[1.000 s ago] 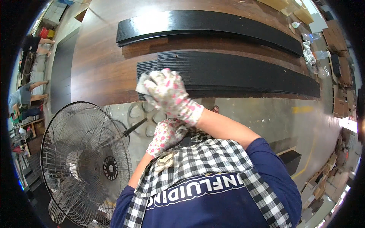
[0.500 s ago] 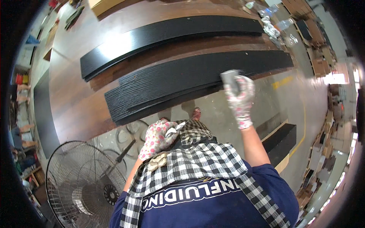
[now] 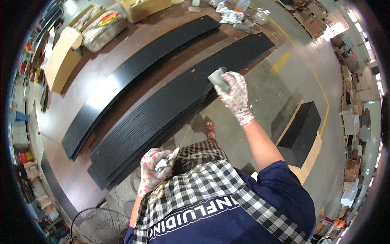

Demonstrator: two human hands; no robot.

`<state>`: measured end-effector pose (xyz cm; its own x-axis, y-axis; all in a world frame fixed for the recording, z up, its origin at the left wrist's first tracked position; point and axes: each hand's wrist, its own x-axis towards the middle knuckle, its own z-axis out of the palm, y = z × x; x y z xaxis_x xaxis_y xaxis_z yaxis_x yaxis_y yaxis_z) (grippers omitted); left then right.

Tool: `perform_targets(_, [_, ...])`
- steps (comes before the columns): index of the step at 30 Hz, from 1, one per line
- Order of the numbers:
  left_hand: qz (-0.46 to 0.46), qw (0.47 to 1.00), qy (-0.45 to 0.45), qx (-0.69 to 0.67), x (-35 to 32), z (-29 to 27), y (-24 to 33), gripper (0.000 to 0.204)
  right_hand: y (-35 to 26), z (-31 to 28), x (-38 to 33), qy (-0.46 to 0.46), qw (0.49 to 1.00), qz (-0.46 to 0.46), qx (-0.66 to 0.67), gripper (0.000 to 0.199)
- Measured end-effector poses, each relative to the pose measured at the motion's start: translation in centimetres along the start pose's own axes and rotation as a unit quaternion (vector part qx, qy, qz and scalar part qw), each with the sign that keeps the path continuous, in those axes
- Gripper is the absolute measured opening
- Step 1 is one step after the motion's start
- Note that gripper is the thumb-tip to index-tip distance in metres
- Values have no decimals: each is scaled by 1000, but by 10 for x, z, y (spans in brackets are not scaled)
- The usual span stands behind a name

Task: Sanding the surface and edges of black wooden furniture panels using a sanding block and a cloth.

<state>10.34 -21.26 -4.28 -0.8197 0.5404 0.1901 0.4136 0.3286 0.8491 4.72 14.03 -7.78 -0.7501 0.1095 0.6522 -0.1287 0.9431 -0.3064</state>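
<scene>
1. right hand (image 3: 235, 97), in a floral glove, is stretched out and clamped on a small grey block (image 3: 217, 79), pressed onto the near long black panel (image 3: 162, 118) close to its right end.
2. left hand (image 3: 153, 171), same kind of glove, is pulled in at the chest and closed on a scrap of white cloth (image 3: 166, 162); the hands are well apart.
3. risk: the block sits close to the panel's front edge, so a hard push could run it off the edge and mark the finish.
4. risk: the person leans far over with one arm out, so balance looks weak and pressure may go uneven.
5. a second black panel (image 3: 138, 73) lies just behind on the brown worktop (image 3: 61, 118), with a narrow gap between the two.
6. open room: bare concrete floor (image 3: 284, 81) to the right; a black box on a board (image 3: 300, 128) stands near the right elbow.
7. a fan (image 3: 101, 227) crowds the lower left, and clutter lines the worktop's far edge.
</scene>
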Motion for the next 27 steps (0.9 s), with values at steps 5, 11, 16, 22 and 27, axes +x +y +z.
perform_targets(5, [9,1000,-6,-5,76,54,18,25,156,-26,39,30,994,94,-35,34])
perform_targets(11, [-19,999,-31,26,156,97,61,25,345,-73,105,26,966,241,-95,42])
perform_targets(16, [-162,974,36,-153,183,68,103,25,353,-66,172,-7,941,294,168,51])
perform_targets(22, [-99,979,67,164,275,137,84,36,333,-6,190,-145,831,291,452,33])
perform_targets(27, [90,921,-52,376,387,251,67,45,317,-14,204,-212,857,254,394,37])
